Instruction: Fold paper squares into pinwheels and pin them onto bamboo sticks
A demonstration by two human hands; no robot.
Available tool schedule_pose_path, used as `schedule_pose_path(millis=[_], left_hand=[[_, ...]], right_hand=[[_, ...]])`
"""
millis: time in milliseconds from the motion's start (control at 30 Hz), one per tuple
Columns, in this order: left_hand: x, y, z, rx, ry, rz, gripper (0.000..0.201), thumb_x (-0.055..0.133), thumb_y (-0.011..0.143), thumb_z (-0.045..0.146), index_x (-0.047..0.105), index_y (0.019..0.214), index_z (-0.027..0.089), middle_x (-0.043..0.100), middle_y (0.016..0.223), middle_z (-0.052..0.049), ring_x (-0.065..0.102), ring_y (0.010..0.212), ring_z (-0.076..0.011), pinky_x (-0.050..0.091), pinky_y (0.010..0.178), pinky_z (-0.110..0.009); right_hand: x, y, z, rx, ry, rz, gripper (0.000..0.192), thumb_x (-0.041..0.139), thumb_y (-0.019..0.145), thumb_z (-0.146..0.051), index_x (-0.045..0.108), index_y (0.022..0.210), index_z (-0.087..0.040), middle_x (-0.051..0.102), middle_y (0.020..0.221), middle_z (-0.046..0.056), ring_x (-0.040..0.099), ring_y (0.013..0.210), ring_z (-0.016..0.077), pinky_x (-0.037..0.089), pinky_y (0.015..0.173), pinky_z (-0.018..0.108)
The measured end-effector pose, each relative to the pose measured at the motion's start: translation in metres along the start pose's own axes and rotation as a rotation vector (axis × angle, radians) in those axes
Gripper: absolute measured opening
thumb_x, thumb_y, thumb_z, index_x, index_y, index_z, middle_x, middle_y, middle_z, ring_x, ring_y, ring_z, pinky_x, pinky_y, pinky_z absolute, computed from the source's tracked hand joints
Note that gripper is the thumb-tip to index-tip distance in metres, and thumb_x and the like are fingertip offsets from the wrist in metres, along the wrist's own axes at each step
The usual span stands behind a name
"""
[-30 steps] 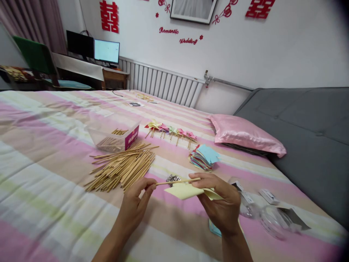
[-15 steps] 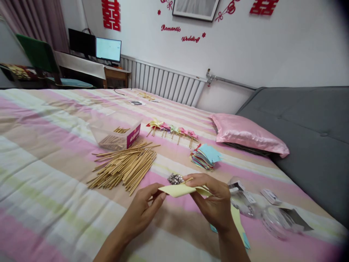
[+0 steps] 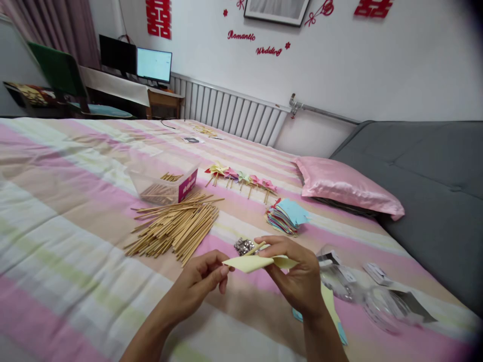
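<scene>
The right hand [image 3: 298,281] pinches a pale yellow paper [image 3: 251,263] at its right side, holding it above the bed [image 3: 68,211], with a thin stick [image 3: 253,248] poking up from behind the sheet near the fingertips. The left hand [image 3: 206,279] is closed in a pinch at the paper's left tip; whether it also grips the stick's lower end is hidden by the sheet. The step in hand looks like joining paper to stick, as in the row of finished pinwheels [image 3: 241,178] further up the bed. The next move probably calls for steadying the sheet flat and lining the stick with its middle, and likely a pin from the small silvery heap [image 3: 244,246] just beyond the hands. The paper is flat, creased to a point at the left, and slightly tilted. A stick pile [image 3: 177,229] lies to the left, and a stack of coloured papers [image 3: 287,216] lies beyond the hands.
</scene>
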State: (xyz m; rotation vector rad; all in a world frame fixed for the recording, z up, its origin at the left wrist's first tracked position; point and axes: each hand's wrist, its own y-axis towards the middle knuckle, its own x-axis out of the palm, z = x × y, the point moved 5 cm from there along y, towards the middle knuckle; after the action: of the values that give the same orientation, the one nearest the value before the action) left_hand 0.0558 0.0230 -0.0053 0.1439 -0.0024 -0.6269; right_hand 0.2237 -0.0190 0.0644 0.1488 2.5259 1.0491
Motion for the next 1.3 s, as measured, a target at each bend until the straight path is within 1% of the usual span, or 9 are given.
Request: schedule_pose_path(millis=[200,367,433,567,733,933,1067,1300], left_hand=[[-0.0015,-0.0009,-0.0009,0.012,0.015,0.002,0.027,0.052,0.085,0.040,0.060,0.076,0.016,0.055,0.060,0.000,0.042,0.055,-0.0104,0.030,0.051,-0.023],[-0.0026,-0.0004,-0.0018,0.027,0.040,0.015,0.030,0.051,0.085,0.041,0.059,0.069,0.017,0.053,0.061,0.000,0.044,0.058,-0.0110,0.032,0.053,-0.023],[-0.0028,-0.0006,-0.0033,0.025,0.033,0.013,0.030,0.051,0.085,0.041,0.060,0.070,0.017,0.053,0.062,0.000,0.044,0.058,-0.0111,0.032,0.053,-0.023],[-0.0032,-0.0011,-0.0057,0.009,0.012,0.001,0.029,0.052,0.084,0.043,0.062,0.078,0.016,0.052,0.061,0.001,0.040,0.054,-0.0098,0.028,0.048,-0.022],[-0.0032,-0.0016,-0.0053,0.003,-0.010,0.001,0.029,0.053,0.084,0.042,0.062,0.080,0.016,0.050,0.060,0.002,0.037,0.052,-0.0089,0.026,0.047,-0.022],[-0.0014,-0.0017,-0.0051,-0.015,-0.026,-0.007,0.031,0.054,0.082,0.045,0.061,0.078,0.015,0.048,0.058,0.002,0.034,0.050,-0.0084,0.022,0.044,-0.022],[-0.0011,-0.0012,-0.0045,-0.008,-0.020,-0.007,0.031,0.055,0.082,0.046,0.061,0.079,0.015,0.048,0.059,0.001,0.035,0.051,-0.0087,0.023,0.045,-0.022],[-0.0023,-0.0015,-0.0044,0.016,-0.039,0.008,0.030,0.056,0.082,0.044,0.063,0.079,0.015,0.049,0.059,0.002,0.038,0.052,-0.0093,0.026,0.047,-0.022]], right_hand=[[-0.0025,0.0007,-0.0046,-0.053,-0.061,-0.012,0.011,0.066,0.076,-0.012,0.068,0.082,-0.021,0.069,0.092,0.007,0.066,0.087,0.0193,0.054,0.073,0.030],[-0.0031,0.0003,-0.0058,-0.070,-0.084,-0.012,0.011,0.067,0.076,-0.013,0.067,0.083,-0.022,0.068,0.089,0.005,0.066,0.082,0.0173,0.053,0.071,0.028],[-0.0031,0.0002,-0.0057,-0.076,-0.082,-0.012,0.012,0.067,0.076,-0.013,0.068,0.083,-0.022,0.068,0.089,0.005,0.066,0.082,0.0174,0.053,0.071,0.028],[-0.0030,-0.0002,-0.0055,-0.079,-0.061,-0.018,0.013,0.067,0.075,-0.012,0.068,0.083,-0.022,0.068,0.091,0.005,0.066,0.084,0.0173,0.053,0.073,0.028],[-0.0035,-0.0009,-0.0053,-0.069,-0.044,-0.016,0.015,0.068,0.075,-0.010,0.068,0.083,-0.022,0.067,0.090,0.005,0.066,0.084,0.0165,0.053,0.073,0.027],[-0.0041,-0.0008,-0.0046,-0.064,-0.044,-0.012,0.010,0.068,0.076,-0.014,0.069,0.082,-0.022,0.068,0.089,0.005,0.066,0.080,0.0176,0.053,0.070,0.029],[-0.0042,-0.0004,-0.0049,-0.058,-0.025,-0.001,0.009,0.068,0.076,-0.015,0.069,0.081,-0.022,0.068,0.087,0.005,0.066,0.078,0.0173,0.053,0.069,0.028],[-0.0043,-0.0001,-0.0062,-0.058,-0.021,-0.009,0.013,0.068,0.074,-0.011,0.069,0.082,-0.022,0.068,0.088,0.004,0.065,0.080,0.0161,0.053,0.071,0.026]])
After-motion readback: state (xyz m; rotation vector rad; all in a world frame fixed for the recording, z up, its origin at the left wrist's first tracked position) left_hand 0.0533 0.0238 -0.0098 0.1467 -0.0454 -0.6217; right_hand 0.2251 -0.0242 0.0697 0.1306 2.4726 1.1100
